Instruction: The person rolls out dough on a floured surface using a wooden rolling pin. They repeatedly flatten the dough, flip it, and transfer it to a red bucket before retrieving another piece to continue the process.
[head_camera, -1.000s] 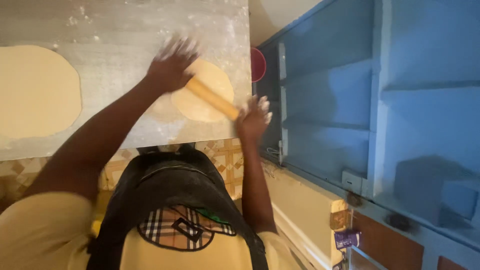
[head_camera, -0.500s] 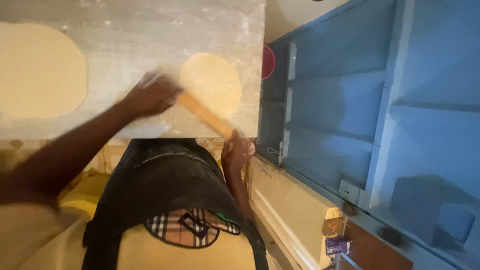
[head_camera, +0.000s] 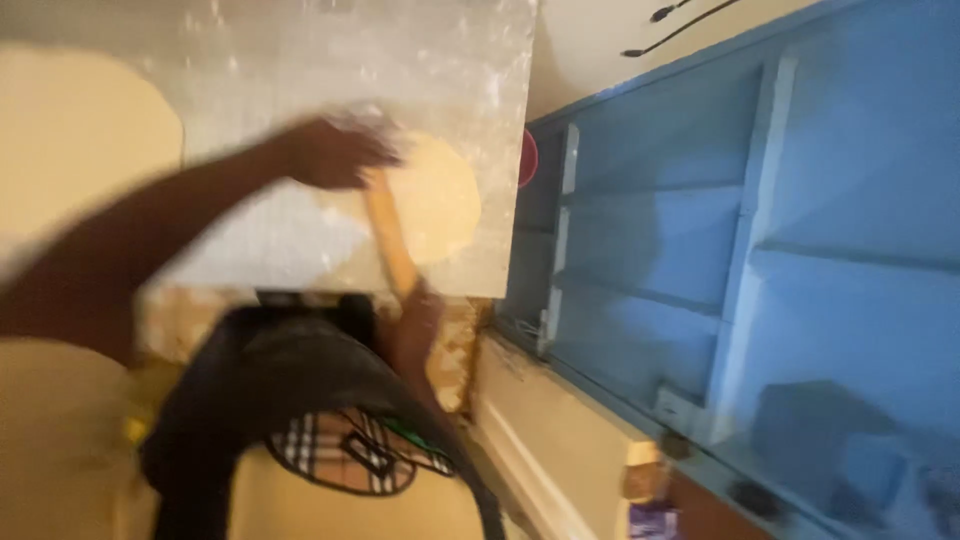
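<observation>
With the rolling pin (head_camera: 391, 240) gripped at its ends by the left hand (head_camera: 335, 152) and right hand (head_camera: 415, 322), the dough round (head_camera: 440, 195) just beyond the right hand could be pushed off the surface (head_camera: 300, 70) edge.

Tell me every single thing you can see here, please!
Rolling pin: one, tan wood, lying across the small dough round.
Small dough round: one, pale cream, near the worktop's right edge.
Big dough round: one, pale cream, far left on the worktop.
Worktop: one, grey, dusted with white flour.
Cabinet: one, blue, right of the worktop.
Round red thing: one, between worktop and cabinet; too blurred to tell.
Dark bag: one, black with checked trim, against the person's front.
Left hand: on the pin's far end.
Right hand: on the pin's near end.
</observation>
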